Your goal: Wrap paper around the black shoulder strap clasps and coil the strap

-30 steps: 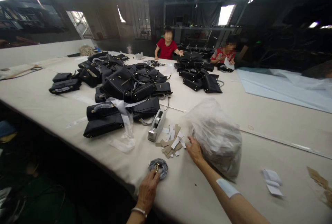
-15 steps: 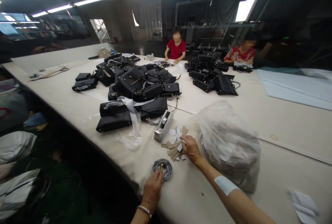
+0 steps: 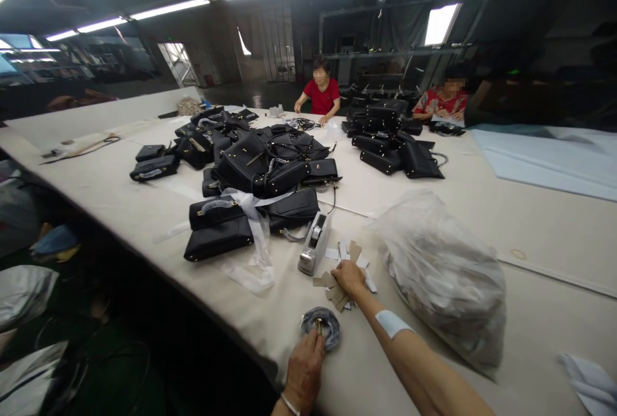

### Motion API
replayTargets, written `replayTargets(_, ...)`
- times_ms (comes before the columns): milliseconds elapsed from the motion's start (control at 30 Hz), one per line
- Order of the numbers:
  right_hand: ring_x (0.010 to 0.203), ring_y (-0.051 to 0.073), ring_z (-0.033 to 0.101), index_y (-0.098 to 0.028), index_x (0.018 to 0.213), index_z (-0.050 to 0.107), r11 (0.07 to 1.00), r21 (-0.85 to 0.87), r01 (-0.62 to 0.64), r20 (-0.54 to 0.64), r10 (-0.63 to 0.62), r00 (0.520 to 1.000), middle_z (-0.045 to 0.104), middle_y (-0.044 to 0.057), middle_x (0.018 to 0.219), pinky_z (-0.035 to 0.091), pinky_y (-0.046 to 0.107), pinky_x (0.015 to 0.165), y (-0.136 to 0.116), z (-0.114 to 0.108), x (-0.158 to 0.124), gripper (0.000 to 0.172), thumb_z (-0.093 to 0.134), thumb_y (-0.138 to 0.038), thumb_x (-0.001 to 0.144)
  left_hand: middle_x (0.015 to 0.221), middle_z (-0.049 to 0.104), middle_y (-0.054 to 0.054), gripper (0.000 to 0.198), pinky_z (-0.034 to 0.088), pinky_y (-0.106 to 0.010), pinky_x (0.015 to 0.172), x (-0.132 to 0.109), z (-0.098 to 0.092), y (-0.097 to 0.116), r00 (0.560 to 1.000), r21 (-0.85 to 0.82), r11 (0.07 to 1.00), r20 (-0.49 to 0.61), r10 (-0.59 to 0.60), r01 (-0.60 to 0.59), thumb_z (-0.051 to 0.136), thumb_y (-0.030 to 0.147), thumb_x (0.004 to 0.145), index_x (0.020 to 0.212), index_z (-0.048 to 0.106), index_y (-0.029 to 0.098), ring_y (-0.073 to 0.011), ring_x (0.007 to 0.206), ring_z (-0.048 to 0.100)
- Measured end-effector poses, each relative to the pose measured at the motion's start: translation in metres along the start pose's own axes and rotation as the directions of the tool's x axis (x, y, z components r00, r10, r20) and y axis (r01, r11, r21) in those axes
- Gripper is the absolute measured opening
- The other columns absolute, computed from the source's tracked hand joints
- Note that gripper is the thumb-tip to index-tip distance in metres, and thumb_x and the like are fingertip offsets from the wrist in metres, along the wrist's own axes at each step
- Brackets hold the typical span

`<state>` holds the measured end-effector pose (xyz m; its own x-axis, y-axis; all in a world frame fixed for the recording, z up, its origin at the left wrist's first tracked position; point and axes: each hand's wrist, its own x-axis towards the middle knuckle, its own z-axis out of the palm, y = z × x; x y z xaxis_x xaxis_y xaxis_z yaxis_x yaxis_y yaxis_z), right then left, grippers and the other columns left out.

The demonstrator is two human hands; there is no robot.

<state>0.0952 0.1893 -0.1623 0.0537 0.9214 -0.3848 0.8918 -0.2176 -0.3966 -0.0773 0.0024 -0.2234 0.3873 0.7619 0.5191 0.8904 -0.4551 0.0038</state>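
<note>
My left hand (image 3: pixel 306 364) pinches a coiled strap (image 3: pixel 332 331) at its gold-coloured metal clasp. The coil looks wrapped in thin, greyish plastic and rests on the table near its front edge. Beyond it, my right hand (image 3: pixel 349 276) is at a loose heap of small brown and white cards (image 3: pixel 337 297). Its fingers are bent and close together against the cards, and their tips are partly hidden, so what they grip is unclear. Just left of the heap stands a grey tape dispenser (image 3: pixel 315 245).
Black handbags (image 3: pixel 241 162) lie heaped across the table, with crumpled clear plastic (image 3: pixel 260 249) in front. A large translucent bag (image 3: pixel 443 274) stands right of my right arm. More black bags (image 3: pixel 385 136) lie farther back. Two people (image 3: pixel 322 94) sit at the far side.
The view has shifted, so the table items sit lower. My right hand has moved to the left side of the card heap, fingers lower. My left hand keeps hold of the strap coil.
</note>
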Motion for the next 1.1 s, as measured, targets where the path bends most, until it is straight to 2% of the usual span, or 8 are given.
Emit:
replayTargets(67,0.088,0.019,0.067,-0.014,0.098,0.067,0.996,0.0,0.085,-0.011,-0.085,0.996,0.07,0.004,0.095,0.055,0.038,0.082,0.008,-0.006,-0.007,0.029,0.057,-0.041,0.094,0.095,0.072,-0.01,0.034,0.059,-0.026,0.063,0.001,0.0,-0.005,0.998,-0.054,0.998,0.061,0.024,-0.02,0.036,0.002,0.09,0.108,0.062,0.016,-0.0188,0.076,0.07)
replayTargets(167,0.101,0.019,0.064,-0.015,0.1,0.067,0.973,-0.058,0.224,-0.032,-0.226,0.973,0.07,0.005,0.104,0.049,0.042,0.093,0.024,-0.02,-0.022,0.021,0.056,-0.032,0.095,0.098,0.072,-0.01,0.035,0.059,-0.027,0.064,0.005,-0.005,-0.017,0.987,-0.152,0.987,0.149,0.067,-0.044,0.039,0.001,0.087,0.111,0.06,0.017,-0.019,0.075,0.07)
replayTargets(267,0.113,0.021,0.059,-0.015,0.101,0.069,0.941,-0.157,0.301,-0.004,-0.306,0.952,0.069,0.007,0.11,0.042,0.042,0.101,0.034,-0.029,-0.039,0.015,0.058,-0.02,0.091,0.096,0.071,-0.009,0.03,0.06,-0.028,0.064,0.01,-0.015,-0.036,0.974,-0.259,0.966,0.217,0.062,-0.004,0.043,0.003,0.084,0.103,0.061,0.019,-0.0205,0.078,0.07)
replayTargets(433,0.106,0.025,0.06,-0.013,0.095,0.069,0.908,-0.32,0.271,0.011,-0.282,0.959,0.069,0.01,0.104,0.045,0.044,0.094,0.017,-0.02,-0.048,0.014,0.061,-0.023,0.089,0.096,0.07,-0.01,0.025,0.061,-0.036,0.068,0.017,-0.036,-0.073,0.936,-0.363,0.909,0.344,-0.073,0.204,0.045,0.011,0.084,0.101,0.063,0.02,-0.0248,0.082,0.07)
replayTargets(533,0.111,0.025,0.058,-0.013,0.102,0.067,0.876,-0.379,0.298,0.038,-0.307,0.951,0.067,0.01,0.11,0.045,0.044,0.095,0.0,-0.007,-0.046,0.016,0.06,-0.019,0.089,0.103,0.07,-0.011,0.026,0.06,-0.037,0.076,0.017,-0.048,-0.093,0.881,-0.413,0.839,0.449,-0.15,0.353,0.043,0.018,0.088,0.104,0.064,0.021,-0.0251,0.09,0.07)
replayTargets(667,0.105,0.026,0.061,-0.01,0.099,0.068,0.854,-0.41,0.319,0.083,-0.314,0.946,0.069,0.012,0.106,0.048,0.042,0.089,-0.011,0.005,-0.045,0.014,0.059,-0.016,0.09,0.105,0.068,-0.011,0.027,0.056,-0.039,0.083,0.015,-0.062,-0.113,0.807,-0.468,0.719,0.546,-0.222,0.514,0.04,0.026,0.09,0.104,0.063,0.022,-0.0248,0.095,0.068)
replayTargets(867,0.106,0.024,0.06,-0.014,0.105,0.065,0.863,-0.386,0.327,0.076,-0.324,0.943,0.068,0.008,0.107,0.046,0.044,0.092,-0.008,0.006,-0.043,0.017,0.057,-0.023,0.093,0.099,0.066,-0.009,0.025,0.052,-0.039,0.083,0.019,-0.076,-0.135,0.764,-0.553,0.558,0.589,-0.262,0.618,0.043,0.036,0.089,0.097,0.063,0.022,-0.0245,0.091,0.065)
replayTargets(1100,0.092,0.019,0.063,-0.015,0.096,0.065,0.943,-0.267,0.201,-0.047,-0.221,0.974,0.068,0.005,0.097,0.048,0.04,0.088,0.006,-0.017,-0.042,0.017,0.056,-0.03,0.095,0.097,0.066,-0.009,0.027,0.049,-0.04,0.087,0.032,-0.076,-0.157,0.756,-0.598,0.496,0.618,-0.214,0.629,0.043,0.041,0.088,0.096,0.062,0.022,-0.0252,0.093,0.062)
